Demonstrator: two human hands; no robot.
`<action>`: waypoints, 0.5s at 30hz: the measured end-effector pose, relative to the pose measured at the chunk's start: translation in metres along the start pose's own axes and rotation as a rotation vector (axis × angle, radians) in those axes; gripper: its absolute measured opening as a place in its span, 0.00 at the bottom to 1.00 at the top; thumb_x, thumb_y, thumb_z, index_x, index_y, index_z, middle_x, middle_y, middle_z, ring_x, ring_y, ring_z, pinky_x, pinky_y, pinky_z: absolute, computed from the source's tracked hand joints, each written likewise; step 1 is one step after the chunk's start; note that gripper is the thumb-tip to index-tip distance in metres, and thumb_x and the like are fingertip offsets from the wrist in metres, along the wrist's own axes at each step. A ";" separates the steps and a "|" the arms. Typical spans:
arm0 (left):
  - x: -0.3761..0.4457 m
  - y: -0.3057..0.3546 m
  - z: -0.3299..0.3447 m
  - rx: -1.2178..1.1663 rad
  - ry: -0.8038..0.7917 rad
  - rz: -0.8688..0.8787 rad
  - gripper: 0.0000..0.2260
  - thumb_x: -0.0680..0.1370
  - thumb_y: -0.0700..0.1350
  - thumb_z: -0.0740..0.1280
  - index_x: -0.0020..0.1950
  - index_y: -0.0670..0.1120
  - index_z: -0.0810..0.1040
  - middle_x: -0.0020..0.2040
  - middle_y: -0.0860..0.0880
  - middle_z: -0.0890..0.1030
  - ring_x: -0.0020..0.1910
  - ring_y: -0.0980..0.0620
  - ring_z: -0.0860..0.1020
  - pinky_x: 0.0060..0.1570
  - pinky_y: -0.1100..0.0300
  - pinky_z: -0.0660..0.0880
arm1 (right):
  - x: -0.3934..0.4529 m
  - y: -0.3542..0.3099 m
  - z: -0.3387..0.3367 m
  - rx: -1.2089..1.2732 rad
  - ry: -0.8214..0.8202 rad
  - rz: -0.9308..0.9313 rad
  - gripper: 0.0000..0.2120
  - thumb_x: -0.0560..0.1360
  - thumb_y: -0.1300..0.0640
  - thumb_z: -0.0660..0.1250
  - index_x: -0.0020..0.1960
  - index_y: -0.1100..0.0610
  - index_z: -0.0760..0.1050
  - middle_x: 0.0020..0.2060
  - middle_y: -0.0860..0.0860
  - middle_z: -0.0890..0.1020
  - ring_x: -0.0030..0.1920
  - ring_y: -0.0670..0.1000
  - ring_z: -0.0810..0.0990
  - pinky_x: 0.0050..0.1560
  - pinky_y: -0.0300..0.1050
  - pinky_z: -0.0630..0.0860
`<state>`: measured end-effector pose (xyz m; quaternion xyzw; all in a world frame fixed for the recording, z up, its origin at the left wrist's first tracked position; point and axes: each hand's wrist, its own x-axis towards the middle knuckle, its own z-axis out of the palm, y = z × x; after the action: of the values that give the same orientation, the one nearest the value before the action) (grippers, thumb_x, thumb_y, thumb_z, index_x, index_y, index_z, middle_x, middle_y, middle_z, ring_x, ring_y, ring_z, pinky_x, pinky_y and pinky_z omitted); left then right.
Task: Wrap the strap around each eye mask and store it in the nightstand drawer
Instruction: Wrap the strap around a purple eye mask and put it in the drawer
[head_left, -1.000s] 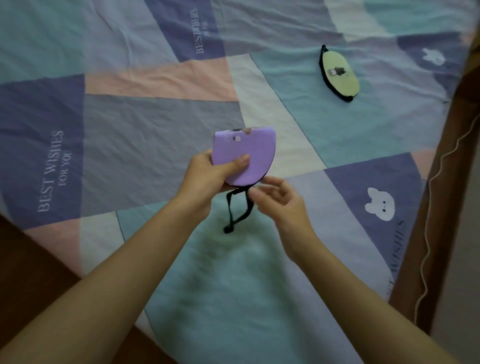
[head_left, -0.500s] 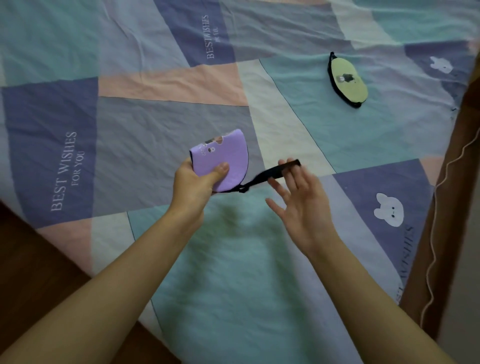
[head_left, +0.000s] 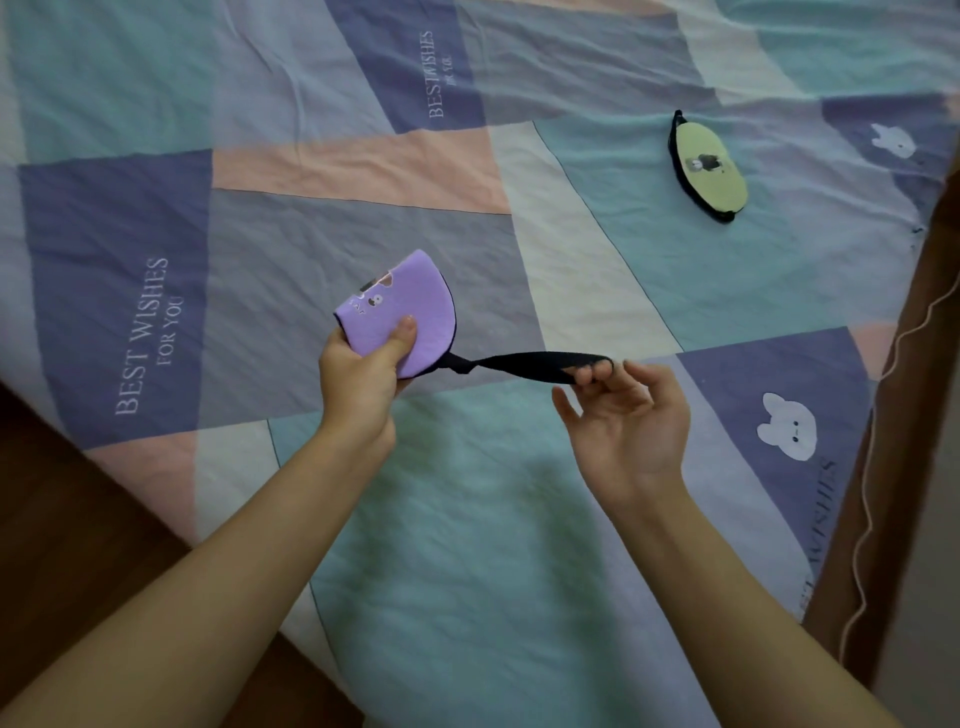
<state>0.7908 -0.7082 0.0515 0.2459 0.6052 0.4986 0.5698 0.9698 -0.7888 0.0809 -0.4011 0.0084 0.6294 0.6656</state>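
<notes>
A folded purple eye mask (head_left: 410, 306) is pinched at its lower edge by my left hand (head_left: 363, 376), held above the bed. Its black strap (head_left: 530, 364) runs out taut to the right. The strap's loop end hangs over the fingertips of my right hand (head_left: 623, 415), palm up with the other fingers spread. A second eye mask, pale green with a black rim (head_left: 709, 166), lies flat on the bedsheet at the upper right, away from both hands.
A patchwork bedsheet (head_left: 467, 545) in teal, purple and pink covers the bed. The brown wooden bed frame (head_left: 914, 395) with a thin white cord runs down the right side. Dark wooden floor (head_left: 62, 519) shows at the lower left.
The strap hung slack below the mask a second ago; my right hand has hooked it and pulled it out to the right until taut. The mask tilted in my left hand.
</notes>
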 end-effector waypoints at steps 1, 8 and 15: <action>-0.001 -0.002 0.001 -0.011 -0.003 -0.020 0.17 0.73 0.39 0.72 0.61 0.45 0.76 0.54 0.48 0.82 0.50 0.50 0.81 0.49 0.54 0.80 | 0.001 0.001 0.002 0.065 -0.001 0.006 0.10 0.68 0.57 0.59 0.33 0.57 0.76 0.30 0.48 0.76 0.36 0.47 0.77 0.56 0.45 0.67; -0.008 -0.014 0.000 -0.024 -0.031 -0.095 0.18 0.73 0.39 0.72 0.62 0.43 0.76 0.54 0.47 0.82 0.47 0.51 0.82 0.44 0.59 0.80 | 0.006 0.010 0.002 -0.003 -0.017 -0.022 0.21 0.74 0.68 0.51 0.55 0.55 0.78 0.44 0.49 0.85 0.36 0.46 0.80 0.38 0.35 0.74; -0.018 -0.023 -0.001 0.027 -0.117 -0.120 0.17 0.73 0.39 0.72 0.62 0.44 0.76 0.54 0.46 0.83 0.50 0.48 0.82 0.48 0.55 0.80 | 0.004 0.022 0.005 -0.283 0.061 -0.128 0.16 0.75 0.67 0.64 0.57 0.51 0.78 0.53 0.45 0.84 0.35 0.45 0.77 0.33 0.34 0.66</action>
<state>0.7998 -0.7330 0.0394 0.2455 0.5911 0.4401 0.6298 0.9501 -0.7851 0.0706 -0.5094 -0.0859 0.5682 0.6405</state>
